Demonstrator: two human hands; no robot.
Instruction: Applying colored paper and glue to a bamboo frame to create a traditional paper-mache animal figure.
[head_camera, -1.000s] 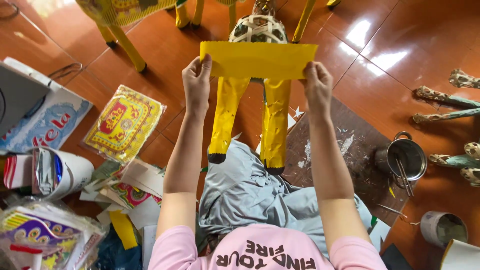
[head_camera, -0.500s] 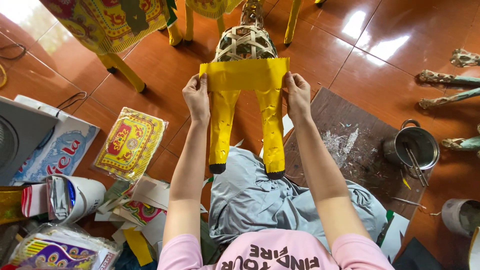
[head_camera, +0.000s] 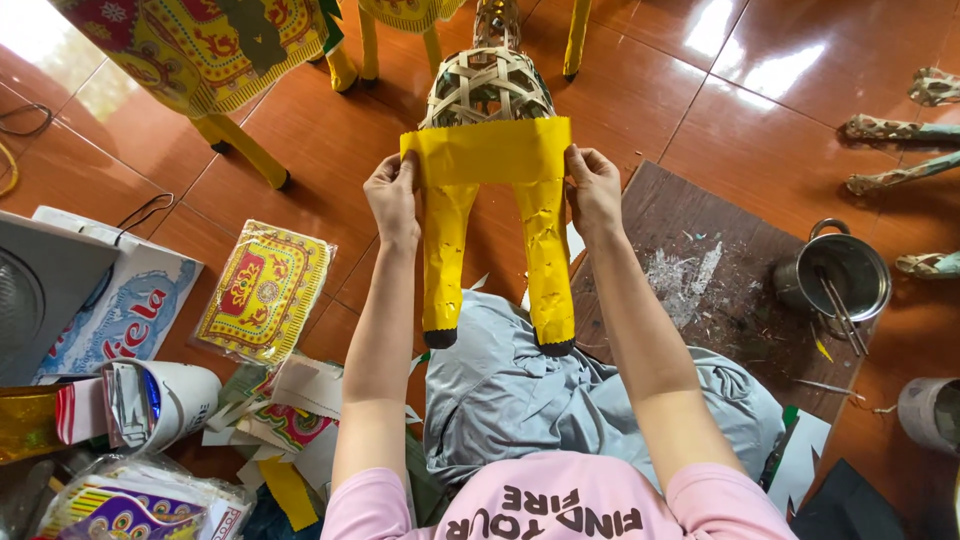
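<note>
Yellow paper (head_camera: 487, 152) is stretched as a flat band across the lower end of a woven bamboo frame (head_camera: 489, 88), at about twelve o'clock from the person's lap. Two legs (head_camera: 447, 262) covered in the same yellow hang down from the band toward six o'clock, each ending in a dark tip just above the grey trousers (head_camera: 560, 400).

At the band's nine o'clock edge the left hand (head_camera: 393, 197) has its fingers curled and pressed against the sheet, the thumb on the front face. At the three o'clock edge the right hand (head_camera: 592, 188) pinches the sheet the same way, fingers wrapped round the side. Both hands touch the paper and the frame under it; neither is spread open.

Toward three o'clock a dark wooden board (head_camera: 700, 290) lies on the red tiled floor (head_camera: 330, 150), smeared with white scraps, and a metal pot (head_camera: 838, 278) with sticks in it stands at its far edge. Toward eight o'clock lies a printed yellow and red packet (head_camera: 262, 292), with a white cup (head_camera: 180, 400) and loose patterned paper scraps (head_camera: 290, 410) nearer seven o'clock. At eleven o'clock stands another figure with yellow legs (head_camera: 245, 150) under patterned cloth.
</note>
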